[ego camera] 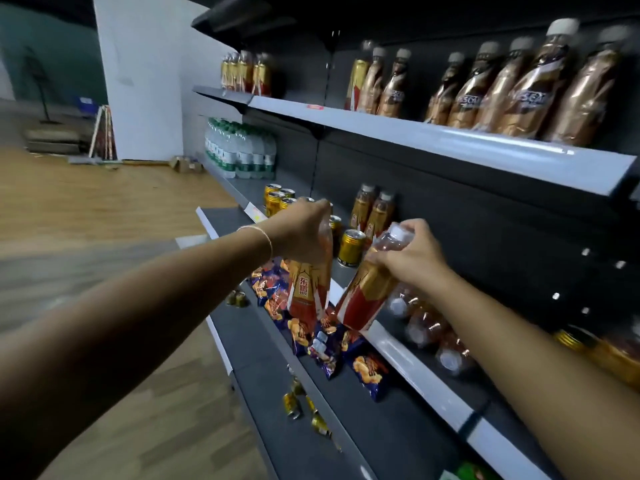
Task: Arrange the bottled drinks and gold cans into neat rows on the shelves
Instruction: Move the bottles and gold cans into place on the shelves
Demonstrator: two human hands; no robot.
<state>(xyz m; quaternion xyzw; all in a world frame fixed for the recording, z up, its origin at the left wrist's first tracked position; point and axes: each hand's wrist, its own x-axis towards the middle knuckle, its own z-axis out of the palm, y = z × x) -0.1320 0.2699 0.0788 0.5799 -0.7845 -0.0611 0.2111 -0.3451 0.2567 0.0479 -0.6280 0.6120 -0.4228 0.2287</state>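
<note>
Centre of frame: left hand [304, 233] grips a clear plastic bottle with a red-and-gold label [308, 292] from above. Its fingers are curled over the top and the cap is hidden. The bottle hangs near upright.

Just right of it, right hand [412, 258] is wrapped round the neck of a second red-and-gold bottle [363, 299], below its white cap. This one is tilted, top leaning right.

Both bottles are off the shelf, at the white front edge of the dark middle shelf [415, 368]. Blue snack packets [311, 327] lie on the shelf beneath.

Behind the hands on the middle shelf:
- short gold cans [351, 247], loosely grouped
- two upright bottles of the same drink [372, 213]
- more bottles lying on their sides [426, 323] under the right forearm

At upper right, brown coffee bottles with white caps [519, 88] stand in a row on the top shelf [450, 143].
</note>
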